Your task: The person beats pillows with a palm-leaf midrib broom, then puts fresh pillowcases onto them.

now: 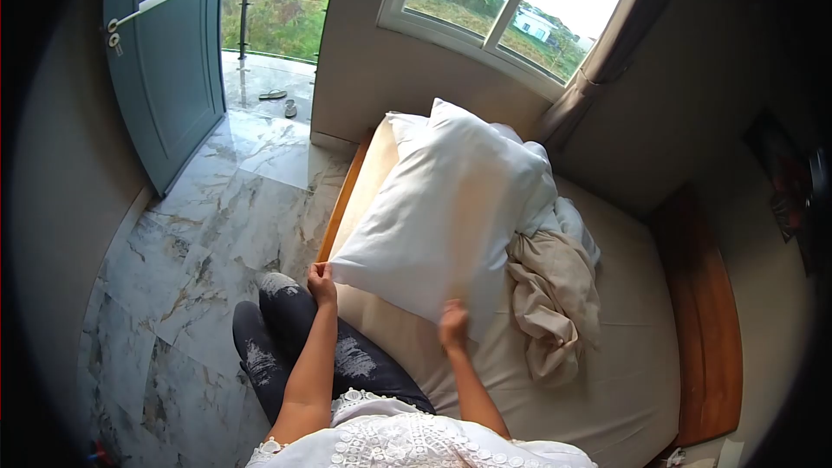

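A white pillow [403, 221] lies tilted across the bed, its near left corner pinched in the closed fingers of my left hand [321, 283]. Close to the pillow's near edge is my right hand [453, 327], smeared by motion, so I cannot make out whether its fingers grip the fabric. A blurred, skin-toned streak runs over the pillow above that hand. Right of the pillow, a crumpled beige cloth [550, 303] rests on the fitted beige sheet [633, 329]. More white bedding [576, 225] shows behind it, partly hidden.
The bed has a wooden headboard [706, 321] on the right and a wooden edge [342, 204] on the left. Marble tiles [199, 295] cover the floor. An open grey-blue door [165, 61] leads to a balcony with sandals [273, 95]. A window [503, 9] and curtain [598, 65] are beyond the bed.
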Demonstrator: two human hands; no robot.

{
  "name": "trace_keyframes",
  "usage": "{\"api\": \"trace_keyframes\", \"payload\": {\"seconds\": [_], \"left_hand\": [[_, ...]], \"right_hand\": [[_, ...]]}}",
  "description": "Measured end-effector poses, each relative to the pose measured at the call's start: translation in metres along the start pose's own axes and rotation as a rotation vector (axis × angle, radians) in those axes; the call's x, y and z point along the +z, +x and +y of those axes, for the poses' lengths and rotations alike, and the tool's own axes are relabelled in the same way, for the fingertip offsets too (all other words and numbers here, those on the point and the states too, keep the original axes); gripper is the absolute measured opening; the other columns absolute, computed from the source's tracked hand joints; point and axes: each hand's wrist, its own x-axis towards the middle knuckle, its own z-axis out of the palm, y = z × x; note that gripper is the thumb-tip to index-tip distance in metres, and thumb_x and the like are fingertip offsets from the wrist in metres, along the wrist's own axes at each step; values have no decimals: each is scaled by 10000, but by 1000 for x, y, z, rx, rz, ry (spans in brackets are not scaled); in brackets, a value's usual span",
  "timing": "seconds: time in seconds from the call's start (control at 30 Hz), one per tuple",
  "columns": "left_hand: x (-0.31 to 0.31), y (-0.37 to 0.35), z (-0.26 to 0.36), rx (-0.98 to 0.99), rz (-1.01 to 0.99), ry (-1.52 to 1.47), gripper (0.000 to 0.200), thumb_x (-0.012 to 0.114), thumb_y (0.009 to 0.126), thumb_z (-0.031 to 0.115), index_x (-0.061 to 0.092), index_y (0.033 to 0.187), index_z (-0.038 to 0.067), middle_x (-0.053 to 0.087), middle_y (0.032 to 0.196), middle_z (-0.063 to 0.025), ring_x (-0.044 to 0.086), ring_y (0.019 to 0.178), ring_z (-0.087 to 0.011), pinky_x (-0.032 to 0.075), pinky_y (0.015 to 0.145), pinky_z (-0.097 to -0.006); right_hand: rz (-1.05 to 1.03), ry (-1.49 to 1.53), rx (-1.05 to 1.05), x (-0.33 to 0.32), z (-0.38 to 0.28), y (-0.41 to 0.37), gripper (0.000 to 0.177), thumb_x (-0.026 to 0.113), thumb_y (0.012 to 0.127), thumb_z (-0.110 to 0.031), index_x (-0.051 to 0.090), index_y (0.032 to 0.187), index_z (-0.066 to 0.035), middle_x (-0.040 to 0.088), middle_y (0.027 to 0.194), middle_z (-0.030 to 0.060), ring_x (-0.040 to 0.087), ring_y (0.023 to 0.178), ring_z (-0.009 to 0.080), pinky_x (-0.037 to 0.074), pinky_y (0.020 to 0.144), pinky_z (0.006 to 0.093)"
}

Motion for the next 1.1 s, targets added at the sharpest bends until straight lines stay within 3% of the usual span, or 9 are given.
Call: {"api": "trace_keyframes", "payload": {"seconds": [0.03,0.2,0.33,0.47,0.6,0.7,0.97,1.03,1.1], "left_hand": [[-2,0,1,-3,-8,14,109,595,753,101,544,704,18,538,660,-46,492,602,-138,414,601,-269],[-5,11,-22,24,-15,79,91,583,759,94,539,728,21,536,682,-49,498,627,-139,418,621,-266],[0,7,-22,-5,-48,-3,92,565,784,111,539,764,25,540,679,-27,497,624,-119,418,614,-251],[2,-1,-1,193,-56,61,140,564,781,154,537,831,26,533,780,-62,491,706,-165,405,670,-281],[2,-13,11,447,-225,250,207,572,774,203,531,871,25,519,866,-112,491,795,-254,387,726,-326],[10,-9,17,507,-230,307,193,579,772,191,533,865,29,521,873,-118,497,820,-280,387,736,-337],[1,-13,13,339,-311,363,112,578,762,113,529,808,24,517,825,-112,517,776,-273,405,701,-338],[1,-10,4,301,-307,335,84,569,765,86,519,773,20,516,803,-105,518,733,-257,410,669,-326],[-1,-9,4,248,-314,313,79,564,768,78,513,767,18,514,797,-103,518,719,-246,413,651,-318]], "right_hand": [[-48,-216,34,67,49,-27,308,407,883,-326,428,695,-84,415,510,10,362,425,104,318,398,252],[-108,853,376,-80,-70,7,368,354,905,-387,442,710,-88,369,481,-16,346,379,72,280,352,221],[593,946,-29,-185,-118,38,377,356,888,-446,368,732,-103,290,538,-31,252,411,52,247,356,182],[1176,922,-292,-138,-81,59,366,319,906,-406,350,734,-84,298,582,9,284,455,79,276,389,194],[-56,-392,308,2,96,-15,299,377,892,-358,432,741,-106,438,573,14,397,451,80,318,397,219],[117,534,416,-85,48,5,307,399,881,-372,430,695,-130,391,515,-32,340,387,57,272,345,219],[1294,907,-298,-215,-74,119,397,343,893,-435,358,737,-70,305,581,-9,268,443,72,253,380,191],[1235,670,-53,-145,-16,134,375,320,909,-375,383,765,-35,418,653,68,421,523,142,355,438,264],[581,-77,164,-54,67,122,349,340,902,-270,478,778,26,557,736,187,504,668,427,411,622,443]]}}
